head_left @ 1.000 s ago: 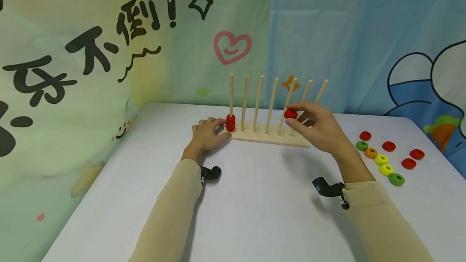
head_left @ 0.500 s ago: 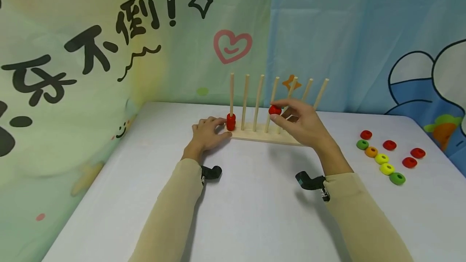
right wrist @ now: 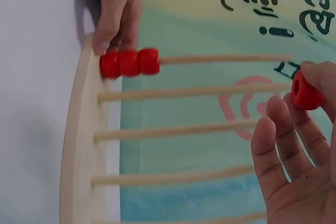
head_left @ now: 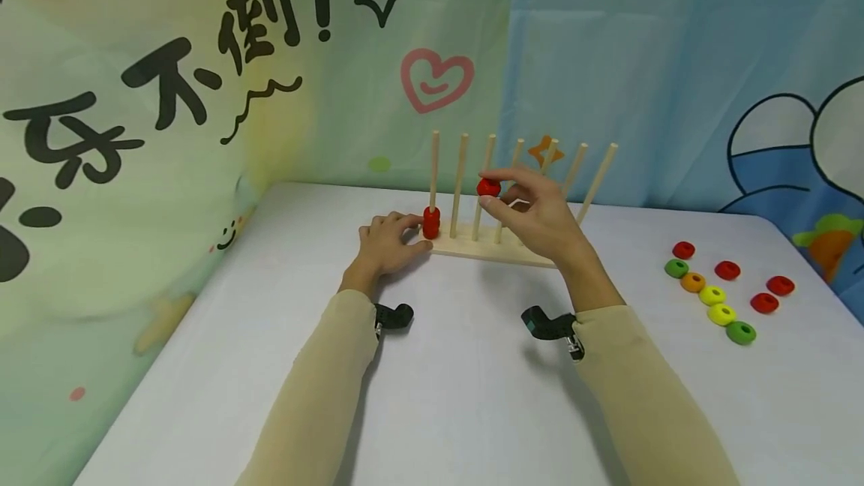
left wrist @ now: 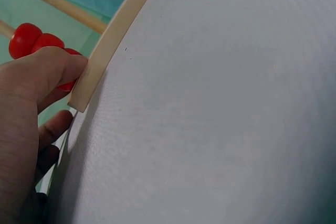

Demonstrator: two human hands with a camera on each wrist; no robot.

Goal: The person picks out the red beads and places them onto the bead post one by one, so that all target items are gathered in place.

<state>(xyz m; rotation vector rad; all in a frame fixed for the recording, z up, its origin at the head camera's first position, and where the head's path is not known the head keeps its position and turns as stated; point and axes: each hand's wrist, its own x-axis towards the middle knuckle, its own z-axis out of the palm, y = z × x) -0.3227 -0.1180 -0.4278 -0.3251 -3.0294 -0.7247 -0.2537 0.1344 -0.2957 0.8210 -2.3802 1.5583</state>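
Observation:
My right hand [head_left: 533, 212] pinches a red bead [head_left: 489, 187] between thumb and fingertips, in the air in front of the peg rack's upper pegs. The bead's hole shows in the right wrist view, and the other fingers spread apart. At the rack's left end, my left hand [head_left: 390, 247] grips the wooden base [head_left: 493, 250], with the thumb on its front edge in the left wrist view. Three red beads [right wrist: 129, 63] are stacked on the leftmost peg [head_left: 435, 171], down at the base. The other pegs [head_left: 460, 186] in the row show bare wood.
Loose beads lie on the white table [head_left: 459, 381] at the right: several red ones [head_left: 727, 270], green ones [head_left: 741, 333], yellow ones [head_left: 721, 314] and an orange one [head_left: 692, 282]. A printed cloth backdrop [head_left: 607, 51] hangs close behind the rack.
My right hand has moved left along the rack with the red bead, from the right-hand pegs to near the third peg. My left hand has stayed at the base's left end.

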